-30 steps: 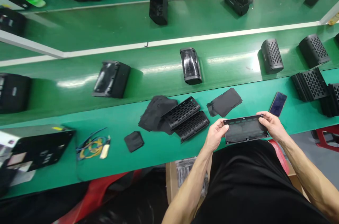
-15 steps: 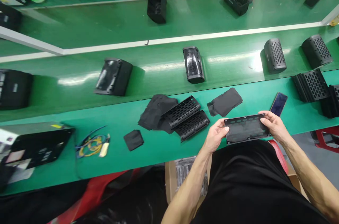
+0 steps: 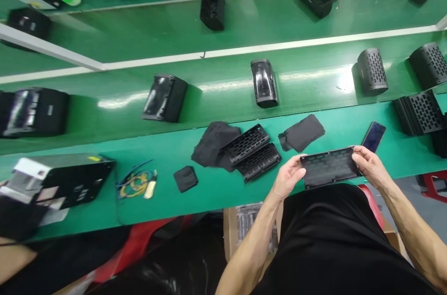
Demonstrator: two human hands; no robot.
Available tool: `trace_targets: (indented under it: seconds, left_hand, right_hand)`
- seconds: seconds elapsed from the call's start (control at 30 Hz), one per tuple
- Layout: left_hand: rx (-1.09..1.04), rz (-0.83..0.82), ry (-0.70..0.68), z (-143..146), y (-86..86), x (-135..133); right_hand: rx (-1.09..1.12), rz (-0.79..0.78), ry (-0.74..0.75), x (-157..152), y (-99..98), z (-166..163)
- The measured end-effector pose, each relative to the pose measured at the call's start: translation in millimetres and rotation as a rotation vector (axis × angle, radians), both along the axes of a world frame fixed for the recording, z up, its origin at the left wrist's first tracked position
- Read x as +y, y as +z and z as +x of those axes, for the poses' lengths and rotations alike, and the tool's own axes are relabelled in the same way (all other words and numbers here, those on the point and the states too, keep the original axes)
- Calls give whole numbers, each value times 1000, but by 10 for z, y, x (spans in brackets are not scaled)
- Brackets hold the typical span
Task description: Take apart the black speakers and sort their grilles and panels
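Between my two hands is a black perforated panel (image 3: pixel 331 168), its inner side facing up and a dark sheet lying over its slots. My left hand (image 3: pixel 288 176) pinches the left end with thumb and fingers. The right end is gripped by my right hand (image 3: pixel 372 164), thumb on top. Two more perforated panels (image 3: pixel 247 145) rest on the bench left of my hands, partly over a pile of black sheets (image 3: pixel 214 146). Beyond the held panel lies a smaller stack of black sheets (image 3: pixel 303 133). A small square black stack (image 3: pixel 186 178) sits farther left.
A phone (image 3: pixel 374 136) lies past my right hand. Stacked panels (image 3: pixel 421 112) stand at the right. Black housings (image 3: pixel 264 83) are spaced along the green belt (image 3: pixel 216 104). Coiled cables (image 3: pixel 137 183) and a boxy machine (image 3: pixel 75 178) are at left. An open carton (image 3: pixel 230 230) is below the bench edge.
The view has swung left, so everything appears shifted right. The panel stays in both hands, and its inner side now faces the camera a little more. More of a person's arm shows at lower left.
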State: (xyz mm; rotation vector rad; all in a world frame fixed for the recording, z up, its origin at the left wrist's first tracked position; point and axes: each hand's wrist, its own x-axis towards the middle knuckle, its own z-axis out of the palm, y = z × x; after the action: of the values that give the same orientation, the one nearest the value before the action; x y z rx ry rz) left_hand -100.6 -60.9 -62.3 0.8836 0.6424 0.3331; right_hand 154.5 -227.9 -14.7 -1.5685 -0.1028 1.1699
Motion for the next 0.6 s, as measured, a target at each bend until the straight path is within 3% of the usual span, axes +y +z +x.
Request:
trace_targets:
  seconds: [0.17,0.6]
  left_hand:
    - [4,55,-49,-12,57,45]
    - [57,32,-4,47,89,77]
  right_hand:
    - [-21,10,105,-36,42,23]
    - [-1,-5,109,17,35,42]
